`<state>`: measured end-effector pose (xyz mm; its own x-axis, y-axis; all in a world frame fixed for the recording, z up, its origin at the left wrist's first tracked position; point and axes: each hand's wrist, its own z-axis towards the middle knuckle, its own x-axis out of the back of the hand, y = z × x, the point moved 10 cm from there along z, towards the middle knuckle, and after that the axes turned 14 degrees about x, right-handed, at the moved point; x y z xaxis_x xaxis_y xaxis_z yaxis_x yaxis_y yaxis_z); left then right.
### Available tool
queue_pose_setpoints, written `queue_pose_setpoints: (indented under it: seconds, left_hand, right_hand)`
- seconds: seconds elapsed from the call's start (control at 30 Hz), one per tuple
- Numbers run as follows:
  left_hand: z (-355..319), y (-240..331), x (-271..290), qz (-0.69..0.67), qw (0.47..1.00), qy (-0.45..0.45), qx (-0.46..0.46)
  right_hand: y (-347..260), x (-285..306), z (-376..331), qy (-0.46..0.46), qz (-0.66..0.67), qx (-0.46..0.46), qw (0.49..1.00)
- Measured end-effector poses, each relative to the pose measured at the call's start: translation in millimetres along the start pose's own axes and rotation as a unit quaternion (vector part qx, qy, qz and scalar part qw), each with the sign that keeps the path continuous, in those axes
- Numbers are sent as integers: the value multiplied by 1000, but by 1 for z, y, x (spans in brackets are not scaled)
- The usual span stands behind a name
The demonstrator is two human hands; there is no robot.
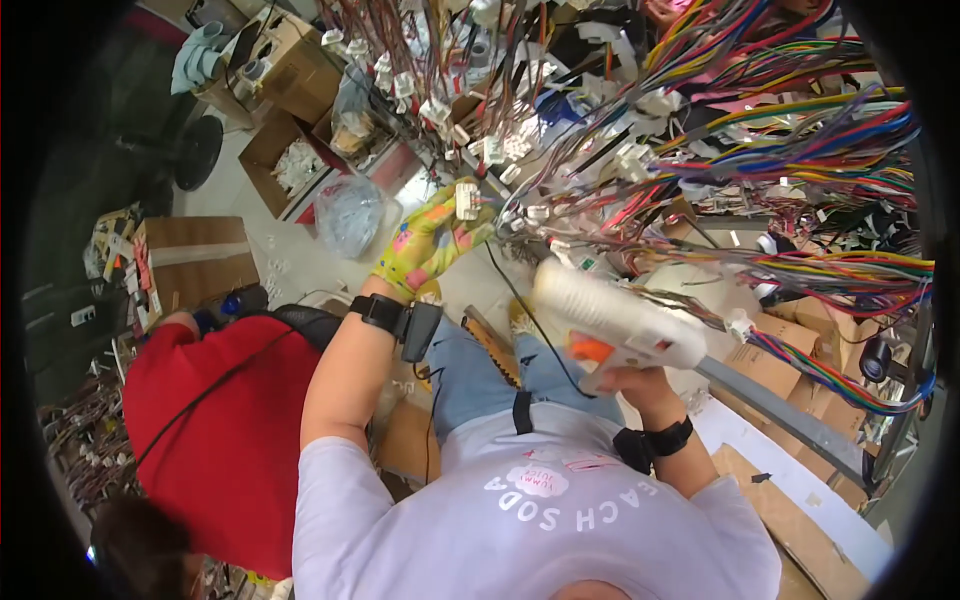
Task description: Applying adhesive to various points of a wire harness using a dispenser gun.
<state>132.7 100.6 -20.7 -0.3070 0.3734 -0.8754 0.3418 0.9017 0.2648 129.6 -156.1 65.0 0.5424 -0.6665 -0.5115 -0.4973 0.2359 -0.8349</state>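
Note:
My left hand, in a yellow-green patterned glove, is raised at the hanging wire bundles, with its fingers closed about a white plastic connector. Gripped in my right hand is a white hot glue gun with an orange trigger, its body partly blurred and its front end pointing toward the left hand. A black cord runs down between my hands to the gun's handle. Most of the right hand's fingers are hidden behind the gun. Multicoloured wires with white connectors crowd the space beyond both hands.
A grey metal bar crosses at the right, near cardboard boxes. To the left, a person in a red top bends close by. A clear plastic bag, an open carton and a closed carton stand on the floor.

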Motion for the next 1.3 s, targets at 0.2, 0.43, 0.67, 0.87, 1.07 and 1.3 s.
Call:
queue_pose_setpoints:
  seconds: [0.2, 0.43, 0.67, 0.87, 1.07, 1.3]
  left_hand:
    - [-7, -11, 4, -77, 996, 29, -24]
    - [-21, -33, -4, -95, 995, 24, -21]
    - [-40, -51, -12, -72, 993, 97, -11]
    - [-47, -61, -15, -95, 992, 83, 7]
    - [-45, -79, -9, -259, 961, -2, 92]
    - [-47, -75, -11, -253, 963, 43, 86]
  right_hand:
    - [-20, -14, 28, 20, -112, 21, 993]
    - [1, -9, 53, 32, -55, 51, 997]
    - [19, -24, 91, 4, 39, 56, 998]
    - [14, -49, 99, -19, 112, 66, 991]
    - [22, -38, 89, -13, 34, 59, 998]
    - [14, -56, 92, -40, 2, 31, 999]
